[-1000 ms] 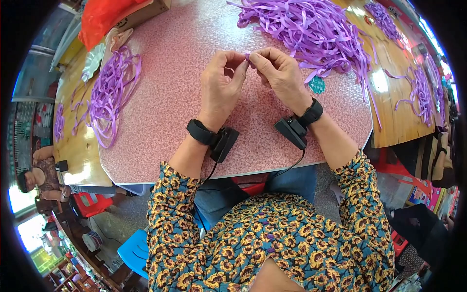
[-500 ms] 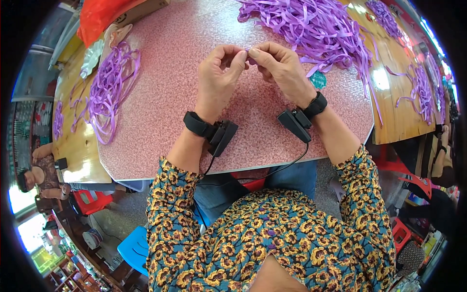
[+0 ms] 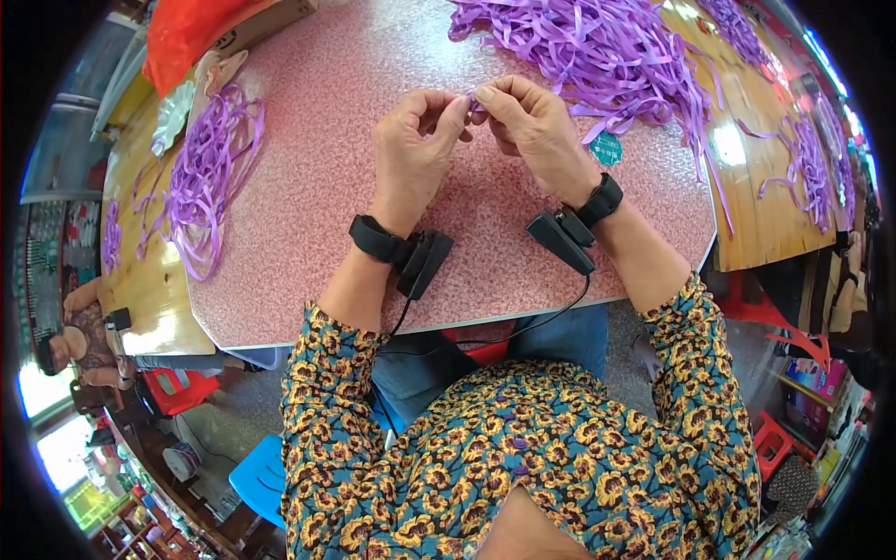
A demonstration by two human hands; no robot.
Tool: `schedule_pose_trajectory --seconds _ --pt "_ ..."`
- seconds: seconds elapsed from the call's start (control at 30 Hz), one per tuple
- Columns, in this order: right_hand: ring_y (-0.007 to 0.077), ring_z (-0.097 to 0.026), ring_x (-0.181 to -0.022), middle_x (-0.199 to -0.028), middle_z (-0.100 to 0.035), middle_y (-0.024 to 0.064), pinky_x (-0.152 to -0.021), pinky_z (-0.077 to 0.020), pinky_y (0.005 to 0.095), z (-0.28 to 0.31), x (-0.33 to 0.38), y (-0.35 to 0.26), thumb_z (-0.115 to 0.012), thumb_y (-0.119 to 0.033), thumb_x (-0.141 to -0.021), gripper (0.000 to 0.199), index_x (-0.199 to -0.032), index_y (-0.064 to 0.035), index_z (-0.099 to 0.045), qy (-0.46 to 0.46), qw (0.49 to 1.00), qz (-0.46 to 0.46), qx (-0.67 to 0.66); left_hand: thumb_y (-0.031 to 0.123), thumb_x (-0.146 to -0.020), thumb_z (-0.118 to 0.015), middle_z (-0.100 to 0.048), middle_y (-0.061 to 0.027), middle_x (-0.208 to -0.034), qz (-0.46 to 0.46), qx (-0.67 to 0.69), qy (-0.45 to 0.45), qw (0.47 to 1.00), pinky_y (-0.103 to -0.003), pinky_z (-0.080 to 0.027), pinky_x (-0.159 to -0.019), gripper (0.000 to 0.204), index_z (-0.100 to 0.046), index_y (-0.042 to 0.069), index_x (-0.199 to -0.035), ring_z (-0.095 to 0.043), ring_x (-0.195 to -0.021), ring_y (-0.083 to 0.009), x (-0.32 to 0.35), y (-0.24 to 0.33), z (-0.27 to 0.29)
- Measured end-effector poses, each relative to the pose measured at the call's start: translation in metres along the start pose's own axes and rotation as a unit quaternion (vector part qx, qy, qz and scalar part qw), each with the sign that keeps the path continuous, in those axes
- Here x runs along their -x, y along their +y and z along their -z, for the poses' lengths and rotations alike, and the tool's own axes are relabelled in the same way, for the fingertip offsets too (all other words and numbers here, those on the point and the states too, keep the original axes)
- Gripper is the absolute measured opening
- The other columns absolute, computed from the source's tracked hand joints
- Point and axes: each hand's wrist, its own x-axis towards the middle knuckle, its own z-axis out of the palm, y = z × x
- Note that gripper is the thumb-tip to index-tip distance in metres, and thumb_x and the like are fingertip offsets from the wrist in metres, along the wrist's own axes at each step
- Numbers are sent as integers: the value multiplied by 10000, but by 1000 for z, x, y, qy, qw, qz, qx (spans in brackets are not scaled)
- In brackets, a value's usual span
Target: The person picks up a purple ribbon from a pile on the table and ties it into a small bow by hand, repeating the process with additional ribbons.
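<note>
Both hands are raised over the pink speckled table (image 3: 308,224), with their fingertips almost meeting. A short bit of purple ribbon (image 3: 475,105) shows between them. My left hand (image 3: 420,149) pinches one side of it between thumb and forefinger. The other side sits in the pinch of my right hand (image 3: 532,126), and most of the ribbon is hidden by the fingers. Beyond the right hand lies a large tangled heap of purple ribbons (image 3: 597,61). A smaller bunch of purple ribbons (image 3: 210,168) lies at the table's left edge.
A round green label (image 3: 606,147) is on the table right of my right hand. A red plastic bag (image 3: 191,37) and a cardboard box (image 3: 266,26) stand at the far left. Wooden tables (image 3: 765,205) with more ribbons flank both sides. Other people sit at left and right.
Both hands have stayed close together, shifting very slightly left. The fingertips are a little farther apart, and more purple ribbon shows between them.
</note>
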Motion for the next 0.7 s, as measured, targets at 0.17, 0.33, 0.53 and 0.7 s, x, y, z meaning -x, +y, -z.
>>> schedule_pose_trajectory --seconds 0.17,0.33,0.53,0.7 --pt "7 -440 -552 -722 -604 -36 -464 -336 174 2 -1 -2 -607 -254 -975 214 -910 -54 -648 0 999 -25 -33 100 -947 -635 -686 -74 -889 -39 45 -20 998 -223 -539 -692 143 -618 -29 -1005 -651 -781 -106 1 2 0" --pt "-2 -407 -561 -746 -590 -55 -492 -322 170 0 1 -6 -603 -246 -978 179 -957 -73 -646 -25 998 -46 -36 105 -952 -632 -666 -51 -898 -31 84 -11 996 -219 -534 -691 144 -605 -19 -1019 -639 -774 -99 1 -3 3" --pt "-3 -400 -569 -740 -577 -66 -503 -317 172 6 0 -6 -619 -262 -967 190 -940 -81 -670 -32 999 -11 22 76 -944 -629 -647 -34 -879 -49 69 -19 996 -203 -511 -643 108 -603 -4 -1012 -618 -724 -73 2 -3 1" --pt "2 -398 -561 -727 -567 -70 -502 -315 173 2 2 -9 -621 -269 -966 202 -941 -75 -670 -20 999 -29 -5 54 -932 -627 -636 -23 -838 -84 22 -19 996 -197 -491 -596 82 -600 1 -989 -598 -681 -52 2 -6 0"
